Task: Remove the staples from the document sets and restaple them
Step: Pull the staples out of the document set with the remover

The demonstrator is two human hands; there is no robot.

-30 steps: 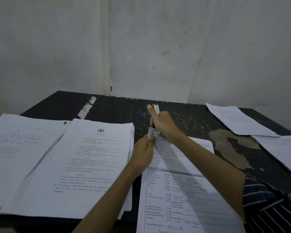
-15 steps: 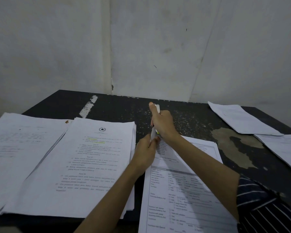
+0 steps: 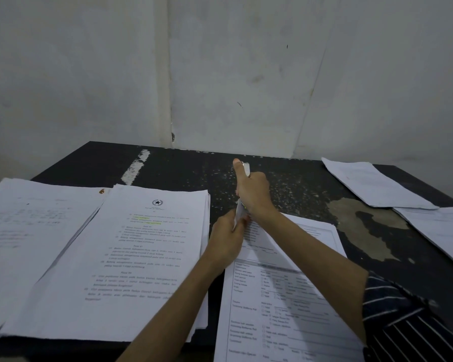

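A printed form set [image 3: 280, 304] lies on the black table [image 3: 183, 171] in front of me. My left hand [image 3: 226, 241] pinches its top left corner, which is lifted and folded up. My right hand [image 3: 254, 194] grips a white stapler [image 3: 245, 169] over that corner, thumb stretched along the top; only its far end shows past my fist. A bit of yellow shows under my right hand. The staple itself is hidden by my fingers.
A thick stack with a star emblem [image 3: 141, 257] lies left of my hands, and another paper pile [image 3: 24, 236] is further left. Two more document sets [image 3: 374, 186] [image 3: 439, 231] sit at the right. A small orange bit [image 3: 101, 191] rests near the stacks.
The view has shifted slightly. Both hands stay at the form's corner; the lifted corner has folded up more steeply between them.
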